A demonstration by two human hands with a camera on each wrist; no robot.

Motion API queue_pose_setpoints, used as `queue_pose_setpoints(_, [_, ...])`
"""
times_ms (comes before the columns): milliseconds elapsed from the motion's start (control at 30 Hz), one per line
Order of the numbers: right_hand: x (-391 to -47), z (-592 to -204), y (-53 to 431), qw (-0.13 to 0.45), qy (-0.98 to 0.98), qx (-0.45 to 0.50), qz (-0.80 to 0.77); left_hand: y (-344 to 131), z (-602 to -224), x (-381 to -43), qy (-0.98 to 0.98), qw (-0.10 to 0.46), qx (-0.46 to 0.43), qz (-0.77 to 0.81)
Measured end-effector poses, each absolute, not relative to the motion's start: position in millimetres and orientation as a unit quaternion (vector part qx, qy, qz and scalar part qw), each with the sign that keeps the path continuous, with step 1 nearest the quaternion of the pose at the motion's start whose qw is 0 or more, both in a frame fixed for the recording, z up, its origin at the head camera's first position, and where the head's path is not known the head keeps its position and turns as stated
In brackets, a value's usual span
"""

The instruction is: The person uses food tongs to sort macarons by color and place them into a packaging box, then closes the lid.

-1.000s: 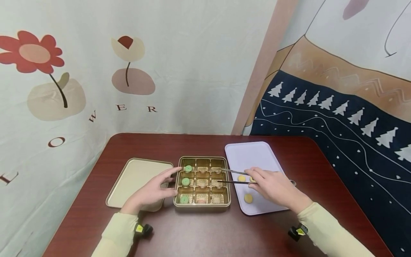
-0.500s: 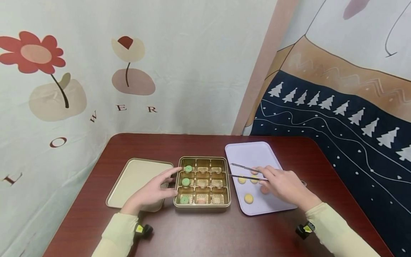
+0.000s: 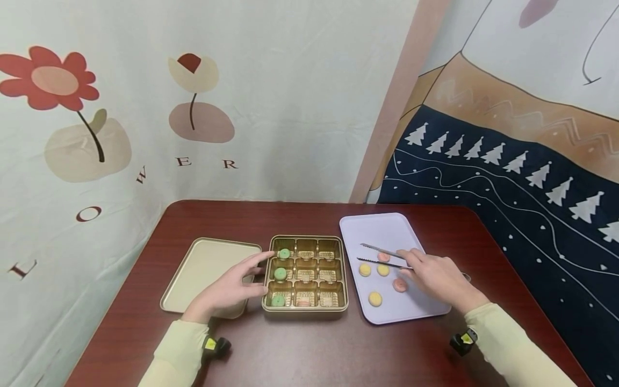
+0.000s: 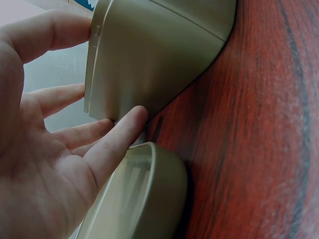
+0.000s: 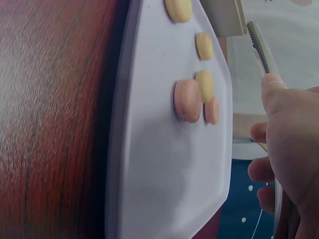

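Observation:
My right hand (image 3: 437, 277) holds metal tongs (image 3: 384, 263) over the lavender tray (image 3: 374, 228); their serrated arms stand apart with nothing between them. Below and around them on the tray lie yellow macarons (image 3: 375, 299) and two pink macarons (image 3: 400, 285). A gold divided box (image 3: 305, 309) stands at the middle of the table. Green macarons (image 3: 280, 274) fill its left column, one to each compartment, and a pink macaron (image 3: 303, 302) sits low in the front middle one. Fingertips of my left hand (image 3: 232, 287) touch the box's left side, fingers spread and loosely extended.
A shallow gold lid (image 3: 208, 269) lies left of the box, partly under my left hand. The dark red wooden table (image 3: 309, 349) ends at printed cloth hangings (image 3: 300, 107) behind.
My right hand has drawn the tongs rightward from over the box to over the tray, uncovering the pink macarons there. My left hand has stayed at the box.

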State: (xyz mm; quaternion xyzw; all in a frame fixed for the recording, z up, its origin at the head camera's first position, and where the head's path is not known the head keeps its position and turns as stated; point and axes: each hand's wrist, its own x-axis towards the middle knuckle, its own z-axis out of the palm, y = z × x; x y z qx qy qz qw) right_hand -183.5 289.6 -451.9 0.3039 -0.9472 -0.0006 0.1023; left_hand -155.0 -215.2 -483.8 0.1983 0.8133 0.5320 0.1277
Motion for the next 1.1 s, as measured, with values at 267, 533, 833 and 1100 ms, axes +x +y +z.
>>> queue_pose_setpoints(267, [-185.5, -456.2, 297.7, 0.076, -0.958, 0.278, 0.008, -214.2, -482.9, -155.5, 0.814, 0.126, 0.201, 0.529])
queue_pose_setpoints(533, [-188.7, -461.8, 309.7, 0.054, -0.966, 0.253, 0.002, -215.0, -484.6, -156.6, 0.815, 0.125, 0.200, 0.529])
queue_pose_setpoints(833, [-189.6, -466.4, 319.5, 0.027, -0.974, 0.225, -0.001, -215.7, -484.6, -156.7, 0.816, 0.122, 0.200, 0.528])
queue_pose_setpoints(1100, [-185.6, -473.7, 328.1, 0.014, -0.976, 0.217, -0.004, -215.1, -483.8, -155.7, 0.816, 0.123, 0.198, 0.529])
